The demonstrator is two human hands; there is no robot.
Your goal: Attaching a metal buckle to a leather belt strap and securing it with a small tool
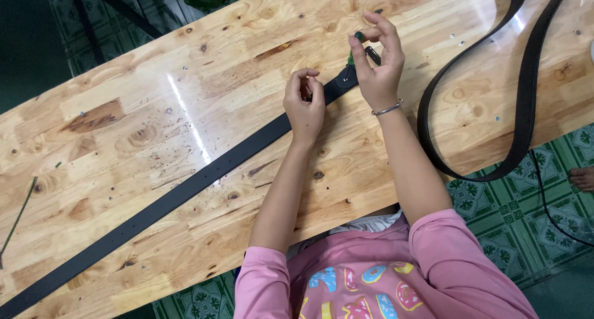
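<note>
A long black belt (185,192) lies flat on a wooden table (124,127), running from 8 o'clock toward 1 o'clock. The left hand (304,105) pinches the belt near its upper end. At its 2 o'clock, the right hand (377,62) pinches a small green tool (357,38). A second belt (526,90) loops at 3 o'clock.

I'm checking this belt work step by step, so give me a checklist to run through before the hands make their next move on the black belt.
1. Left hand pinning the black belt to the wooden table: ok.
2. Right hand gripping the green-tipped tool: ok.
3. Tool tip meeting the belt end: cannot tell, fingers cover it.
4. Belt lying flat, untwisted: ok.
5. Second belt apart from the hands: ok.
</note>
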